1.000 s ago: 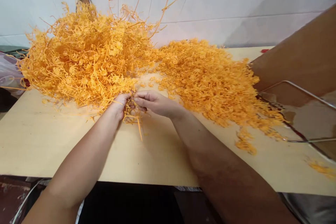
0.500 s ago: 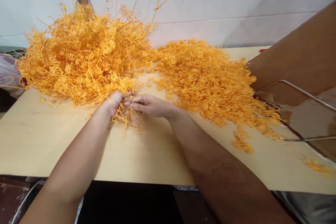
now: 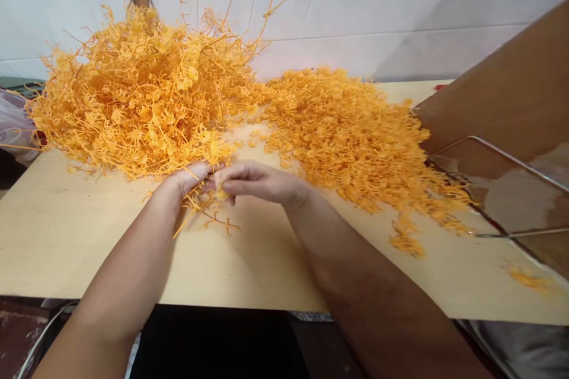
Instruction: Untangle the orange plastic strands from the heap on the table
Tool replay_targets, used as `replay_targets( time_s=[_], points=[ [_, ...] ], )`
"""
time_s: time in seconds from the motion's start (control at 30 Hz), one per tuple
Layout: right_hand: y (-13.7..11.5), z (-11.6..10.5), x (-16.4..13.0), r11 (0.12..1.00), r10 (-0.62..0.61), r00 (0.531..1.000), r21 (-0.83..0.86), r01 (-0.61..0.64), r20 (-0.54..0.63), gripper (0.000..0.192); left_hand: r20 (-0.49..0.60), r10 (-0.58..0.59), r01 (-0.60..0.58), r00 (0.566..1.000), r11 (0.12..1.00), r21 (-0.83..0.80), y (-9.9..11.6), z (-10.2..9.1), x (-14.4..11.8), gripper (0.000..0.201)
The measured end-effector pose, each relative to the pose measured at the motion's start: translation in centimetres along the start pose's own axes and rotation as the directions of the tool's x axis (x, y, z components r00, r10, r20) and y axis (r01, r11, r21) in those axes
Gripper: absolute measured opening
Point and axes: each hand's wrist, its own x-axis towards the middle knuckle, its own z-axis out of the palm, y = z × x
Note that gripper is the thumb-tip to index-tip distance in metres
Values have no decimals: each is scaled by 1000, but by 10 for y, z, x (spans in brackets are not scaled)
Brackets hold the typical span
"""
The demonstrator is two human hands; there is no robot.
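My left hand (image 3: 195,175) is closed around a branching orange plastic sprue (image 3: 216,220), whose thin stems stick out below the fingers toward the front of the table. Against it, my right hand (image 3: 262,182) pinches a small yellow-orange plastic piece (image 3: 221,191) between thumb and fingers; its exact shape is blurred. Just behind both hands rises a tall tangled heap of orange plastic sprues (image 3: 142,95) with small flower-like parts on them. A lower, spread-out pile of loose orange plastic pieces (image 3: 347,136) lies to the right of my right hand.
A pale wooden table (image 3: 258,266) carries everything, with a tiled wall (image 3: 355,0) behind it. At the right lean a brown cardboard box (image 3: 502,83) and a bent metal rod (image 3: 524,164). A few stray pieces (image 3: 528,278) lie near the right edge. A clear plastic bag (image 3: 15,121) is at the left.
The sprue in my left hand has turned, its stems now pointing differently. My right hand has shifted slightly, and a small piece now shows at its fingertips.
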Motion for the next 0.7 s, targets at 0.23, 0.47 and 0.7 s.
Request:
replay_targets(
  time_s=[0.23, 0.47, 0.7],
  points=[
    [20, -30, -14, 926, 294, 676, 376, -28, -676, 16, 110, -57, 47, 992, 995, 91, 4, 2, -2, 25],
    [44, -37, -5, 913, 147, 172, 67, -402, -974, 27, 65, -51, 47, 997, 997, 58, 1, 6, 3, 27],
    [39, -32, -9, 726, -293, 266, -394, -564, -918, 10, 65, -22, 18, 998, 998, 59, 0, 5, 4, 28]
  ],
)
